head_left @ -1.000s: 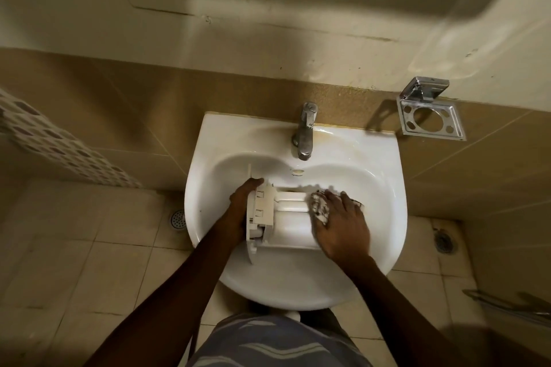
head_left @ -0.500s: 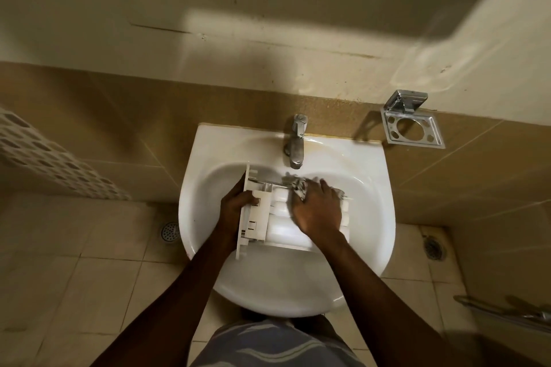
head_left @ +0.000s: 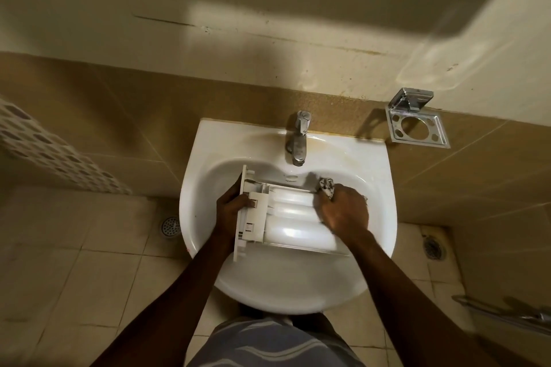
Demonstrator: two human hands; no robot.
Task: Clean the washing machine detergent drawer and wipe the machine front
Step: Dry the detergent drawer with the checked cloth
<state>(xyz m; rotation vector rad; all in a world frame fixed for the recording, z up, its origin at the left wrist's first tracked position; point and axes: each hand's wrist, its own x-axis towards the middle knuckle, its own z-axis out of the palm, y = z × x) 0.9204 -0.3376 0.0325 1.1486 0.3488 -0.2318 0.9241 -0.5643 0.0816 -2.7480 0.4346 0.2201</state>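
The white detergent drawer (head_left: pixel 286 217) lies across the basin of the white sink (head_left: pixel 372 158), its front panel at the left. My left hand (head_left: pixel 231 211) grips the drawer at that front panel end. My right hand (head_left: pixel 343 211) presses a crumpled patterned cloth (head_left: pixel 326 185) against the drawer's right end; most of the cloth is hidden under the fingers. The washing machine is not in view.
A chrome tap (head_left: pixel 298 140) stands at the back of the sink, with no water seen running. A metal holder (head_left: pixel 417 125) is fixed to the tiled wall at the right. Floor drains (head_left: pixel 170 226) lie either side on the tiled floor. A metal rail (head_left: pixel 507 316) is at the lower right.
My right hand with the cloth moved left to the drawer's middle, then back to its right end. The left hand kept its hold. The head camera drifted, so the sink sits lower in view.
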